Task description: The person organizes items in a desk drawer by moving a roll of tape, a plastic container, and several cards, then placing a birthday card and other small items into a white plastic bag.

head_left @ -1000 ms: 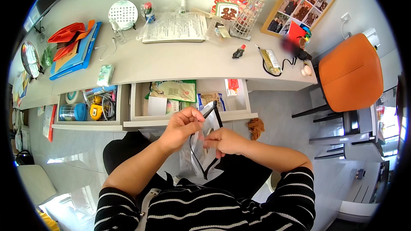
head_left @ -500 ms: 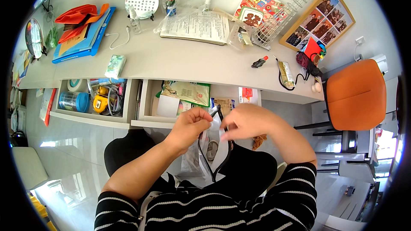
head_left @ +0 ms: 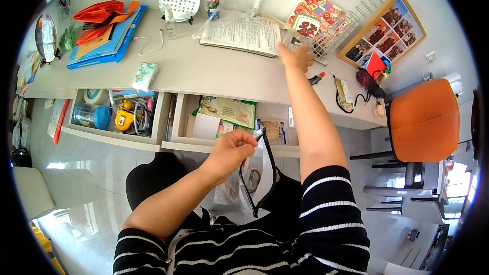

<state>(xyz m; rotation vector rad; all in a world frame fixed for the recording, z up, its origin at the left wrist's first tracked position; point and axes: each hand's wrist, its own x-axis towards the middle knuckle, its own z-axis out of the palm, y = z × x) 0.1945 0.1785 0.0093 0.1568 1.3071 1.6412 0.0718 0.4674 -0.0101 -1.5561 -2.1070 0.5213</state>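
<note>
My left hand (head_left: pixel 232 154) is closed, thumb and fingers pinching the top edge of a white zip pouch with black trim (head_left: pixel 266 181) above my lap. The pouch gapes, and a ring-shaped greyish item shows inside it. My right arm stretches over the desk. At the far end of it, my right hand (head_left: pixel 296 58) is at the near side of a clear plastic container (head_left: pixel 292 37), thumb and fingers apart. Part of that container is hidden by the hand. Left of it lies an open printed booklet (head_left: pixel 239 33).
Two pulled-out drawers sit between me and the desk: the left drawer holds a yellow tape measure (head_left: pixel 124 119) and a blue-lidded jar (head_left: pixel 92 116), the right drawer several packets (head_left: pixel 226 111). A wire rack (head_left: pixel 333 35) and photo frame (head_left: pixel 383 30) stand back right; an orange chair (head_left: pixel 425 119) is at right.
My right hand has left the pouch and moved forward over the desk to the clear container. My left hand still pinches the pouch. The whole view has shifted slightly.
</note>
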